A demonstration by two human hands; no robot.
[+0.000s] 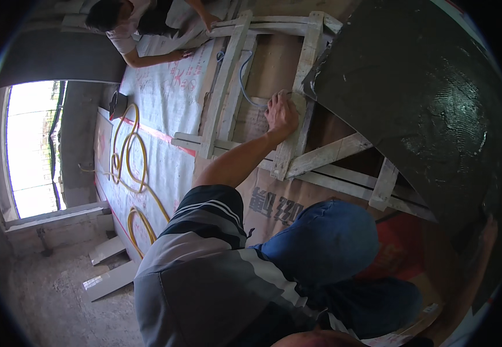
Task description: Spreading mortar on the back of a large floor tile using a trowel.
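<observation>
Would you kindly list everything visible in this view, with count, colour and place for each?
wooden frame: one, pale whitish slats, centre, lying on the brown board
dark slab: one, dark grey with a wet sheen, upper right, over the frame's edge
brown board: one, brown, under the frame
white sheet: one, white with red markings, left of the frame
yellow hose: one, yellow, looped over the sheet at left
window: one, bright, far left
other person: one, top left, hands on the sheet and frame
left hand: pressed flat on a frame slat
right hand: cannot be made out clearly
</observation>
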